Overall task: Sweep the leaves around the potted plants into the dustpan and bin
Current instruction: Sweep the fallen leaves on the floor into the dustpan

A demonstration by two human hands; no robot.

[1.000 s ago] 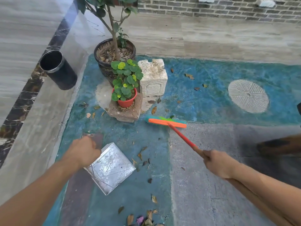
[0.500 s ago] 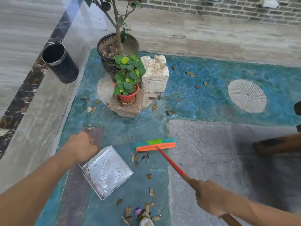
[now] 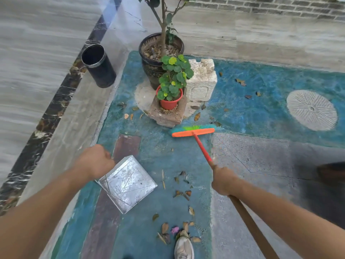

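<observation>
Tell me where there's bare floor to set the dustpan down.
Bare: grey concrete right of the broom; the maroon strip beyond the dustpan. Crowded: leaves between dustpan and right hand, and around the red pot.

Dustpan point(image 3: 128, 184) left of scattered leaves point(image 3: 182, 186); broom head point(image 3: 193, 130) before potted plants point(image 3: 170, 90); bin point(image 3: 99, 65) far left

Outdoor home patio, blue-painted concrete floor point(image 3: 261, 109) strewn with dry leaves point(image 3: 182, 193), dark glazed pot with small tree point(image 3: 155, 70), red plastic flowerpot point(image 3: 169, 104), grey brick wall point(image 3: 270, 6), polished marble paving point(image 3: 37, 53)
</observation>
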